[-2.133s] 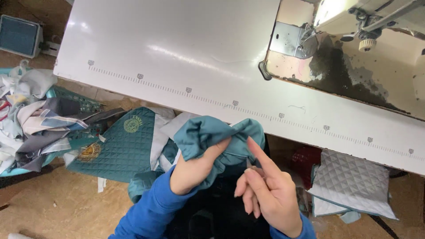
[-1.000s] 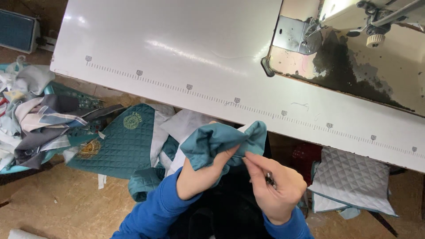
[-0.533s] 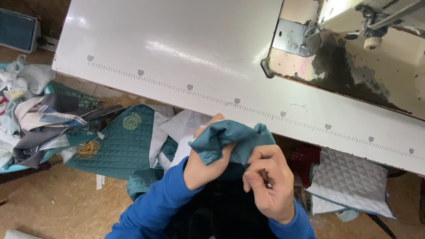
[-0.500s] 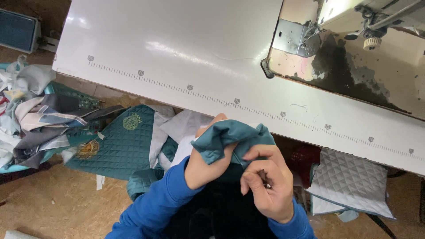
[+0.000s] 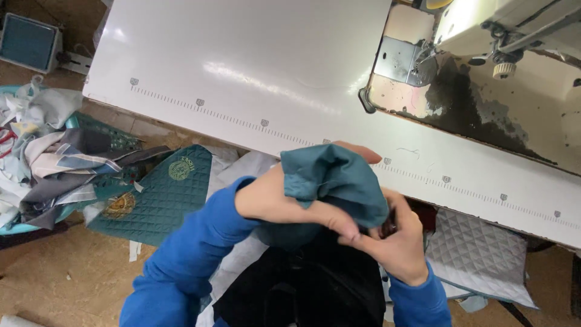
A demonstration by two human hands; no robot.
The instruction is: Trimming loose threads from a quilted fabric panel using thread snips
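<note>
A crumpled piece of teal fabric (image 5: 336,181) sits in front of my chest, just below the near edge of the white sewing table (image 5: 242,66). My left hand (image 5: 284,203) grips it from the left, fingers wrapped around and under the cloth. My right hand (image 5: 396,242) pinches the fabric's lower right edge and also holds a small dark tool, partly hidden by the cloth. Both sleeves are bright blue.
A sewing machine (image 5: 502,30) with its metal needle plate (image 5: 399,60) stands at the table's back right. A heap of fabric scraps (image 5: 48,157) and teal quilted pieces (image 5: 163,194) lie on the floor at left. A grey quilted panel (image 5: 478,254) lies at right.
The teal fabric has been bunched tighter and lifted slightly. My right hand went from open, pointing fingers to closing on the cloth's lower right edge, and both hands came together.
</note>
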